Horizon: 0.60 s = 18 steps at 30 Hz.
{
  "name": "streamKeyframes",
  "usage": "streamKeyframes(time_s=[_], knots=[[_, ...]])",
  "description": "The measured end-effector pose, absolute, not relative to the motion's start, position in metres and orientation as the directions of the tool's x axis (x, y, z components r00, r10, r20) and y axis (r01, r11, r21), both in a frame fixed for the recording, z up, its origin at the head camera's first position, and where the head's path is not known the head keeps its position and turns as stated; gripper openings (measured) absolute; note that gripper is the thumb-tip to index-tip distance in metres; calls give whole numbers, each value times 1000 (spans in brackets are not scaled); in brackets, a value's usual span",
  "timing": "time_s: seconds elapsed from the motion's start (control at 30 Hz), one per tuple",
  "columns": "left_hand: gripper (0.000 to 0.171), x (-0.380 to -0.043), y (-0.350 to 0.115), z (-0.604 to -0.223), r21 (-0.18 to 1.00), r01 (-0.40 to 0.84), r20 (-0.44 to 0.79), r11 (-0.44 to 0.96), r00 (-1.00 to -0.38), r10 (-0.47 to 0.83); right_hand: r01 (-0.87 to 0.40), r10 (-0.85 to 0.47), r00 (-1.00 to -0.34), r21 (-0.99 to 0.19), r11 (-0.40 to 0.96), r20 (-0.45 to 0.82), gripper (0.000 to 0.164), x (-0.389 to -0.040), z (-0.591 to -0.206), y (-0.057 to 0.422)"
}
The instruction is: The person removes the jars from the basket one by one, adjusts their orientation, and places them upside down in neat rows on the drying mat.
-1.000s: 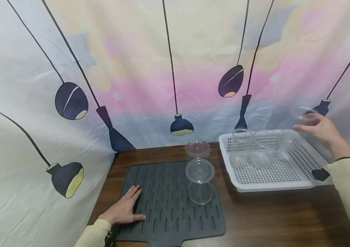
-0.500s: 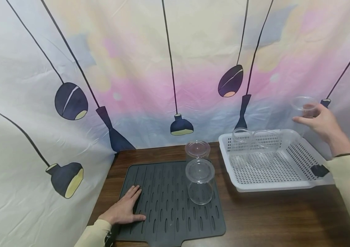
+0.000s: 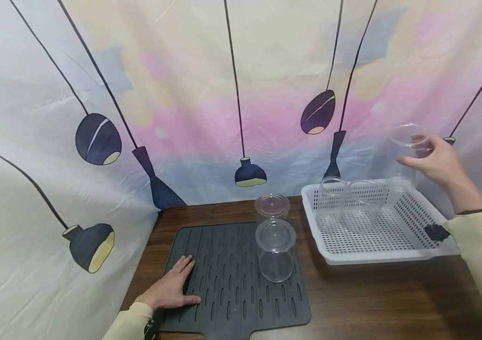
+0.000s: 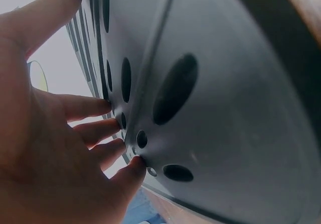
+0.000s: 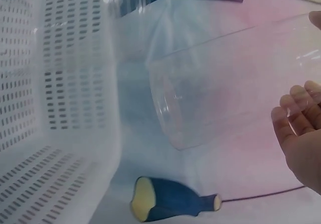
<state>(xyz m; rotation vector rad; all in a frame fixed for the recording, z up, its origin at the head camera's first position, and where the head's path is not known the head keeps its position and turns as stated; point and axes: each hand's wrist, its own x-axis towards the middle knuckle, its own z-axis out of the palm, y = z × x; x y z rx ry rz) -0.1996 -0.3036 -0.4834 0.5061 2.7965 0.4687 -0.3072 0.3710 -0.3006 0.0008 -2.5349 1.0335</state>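
My right hand (image 3: 443, 163) grips a clear, see-through jar (image 3: 400, 151) near its rim, above the back right of a white perforated basket (image 3: 373, 259). In the right wrist view the jar (image 5: 210, 93) lies across the picture, its closed end toward the basket, with fingertips against its side. Two more clear jars (image 3: 329, 208) stand in the left part of the basket. My left hand (image 3: 168, 288) rests on the left edge of a dark grey slotted mat (image 3: 224, 274), thumb and fingers spread. The left wrist view shows its fingertips touching the mat (image 4: 235, 98).
Two clear jars (image 3: 276, 257) stand one behind the other along the mat's right side. Mat and basket are on a brown wooden table (image 3: 360, 297). A cloth printed with hanging lamps (image 3: 198, 94) closes off the back and the left.
My right hand has lifted the jar and shifted slightly left, so more of the jar's body shows above the basket. The left hand, the mat and the other jars stay put.
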Motion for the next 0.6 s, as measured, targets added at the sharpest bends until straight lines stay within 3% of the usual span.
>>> streamKeyframes(time_s=[0.37,0.47,0.6], knots=[[107,-198,-303,-482,361,289,-199,887,-905,376,-223,80,-898,-604,765,433,69,-303,-277,342],[107,-199,-303,-483,361,287,-200,887,-905,374,-256,62,-878,-575,777,475,60,-300,-270,334],[108,-199,-303,-483,356,285,-203,890,-906,371,-310,31,-845,-537,785,533,60,-295,-263,322]])
